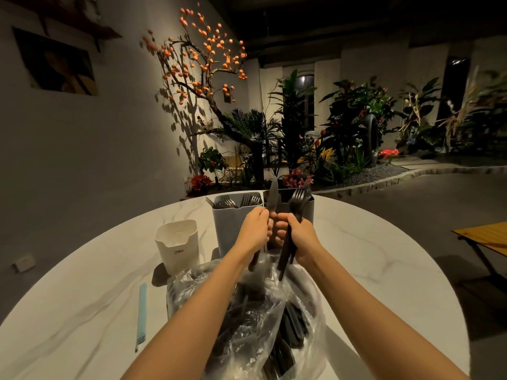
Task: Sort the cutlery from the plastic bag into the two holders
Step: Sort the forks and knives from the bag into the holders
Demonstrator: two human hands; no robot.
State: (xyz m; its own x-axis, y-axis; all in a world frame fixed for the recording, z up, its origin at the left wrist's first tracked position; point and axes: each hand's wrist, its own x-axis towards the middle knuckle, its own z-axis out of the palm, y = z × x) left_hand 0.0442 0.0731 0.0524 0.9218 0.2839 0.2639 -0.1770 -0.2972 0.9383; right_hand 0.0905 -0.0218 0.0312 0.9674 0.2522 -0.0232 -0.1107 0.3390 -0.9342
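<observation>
1. Now both hands are raised over the round white marbled counter [356,242], close together, just above a clear plastic bag [255,319].
2. Left hand [253,229]: its grip is curled round a black knife [271,198], which stands nearly upright with the blade tip pointing to 12 o'clock and the handle end sticking out below the palm.
3. Right hand [297,234]: its grip is closed on a bundle of black forks [297,200], tines up toward 12 o'clock, handles slanting down toward 7 o'clock over the bag.
4. The two hands sit just beside each other, fingertips almost meeting; whether they touch cannot be told.
5. The bag lies at the 6 o'clock edge of the counter, under both forearms, crumpled and open, with more dark cutlery inside; single pieces there are hard to make out.
6. A grey holder [230,226] stands at 12 o'clock from the bag, behind the left hand, with metal-looking forks poking up in its compartments.
7. A dark holder [308,209] stands touching or just beside the grey one at its 3 o'clock side, partly hidden by the right hand and the forks it holds.
8. A white container [178,245] with small dark lettering stands at 9 o'clock from the grey holder, upright.
9. A pale blue strip [142,314] lies flat on the counter at 9 o'clock from the bag, well apart from the holders.
</observation>
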